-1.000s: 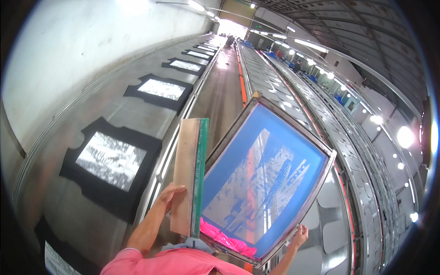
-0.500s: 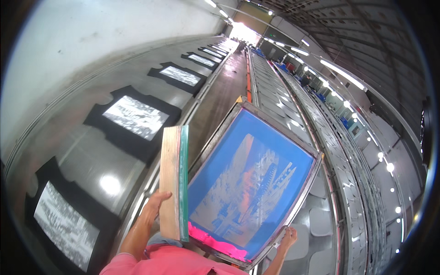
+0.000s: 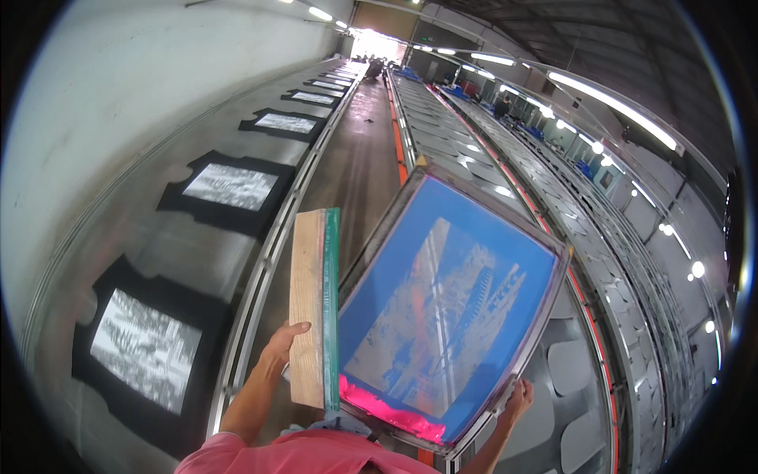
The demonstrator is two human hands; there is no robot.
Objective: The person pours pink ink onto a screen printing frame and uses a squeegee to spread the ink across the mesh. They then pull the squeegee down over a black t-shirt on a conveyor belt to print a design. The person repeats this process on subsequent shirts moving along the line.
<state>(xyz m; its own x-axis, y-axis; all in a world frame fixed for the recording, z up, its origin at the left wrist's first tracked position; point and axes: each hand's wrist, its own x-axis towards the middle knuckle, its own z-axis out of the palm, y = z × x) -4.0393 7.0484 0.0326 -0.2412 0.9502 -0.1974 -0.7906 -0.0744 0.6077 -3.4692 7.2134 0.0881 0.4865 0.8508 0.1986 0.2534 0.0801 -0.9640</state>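
Observation:
My left hand (image 3: 284, 340) grips a squeegee (image 3: 308, 300) with a pale wooden handle and a green blade, held upright at the left side of a large framed printing screen. My right hand (image 3: 517, 399) is closed on the lower right edge of that screen (image 3: 466, 292), which is blue with a pale translucent pattern and tilts up toward me. A strip of bright pink ink (image 3: 395, 411) lies along the screen's lower inner edge.
A long table (image 3: 55, 316) on the left bears several black garment pieces (image 3: 229, 186) with white prints. An aisle (image 3: 363, 130) with rails runs to a bright far opening. Long racks (image 3: 568, 375) of grey plates line the right. A person (image 3: 503, 107) stands far off.
I have moved a little forward along the aisle: the left table's garment pieces sit lower in view than a second ago. Both hands keep their holds on the squeegee and screen.

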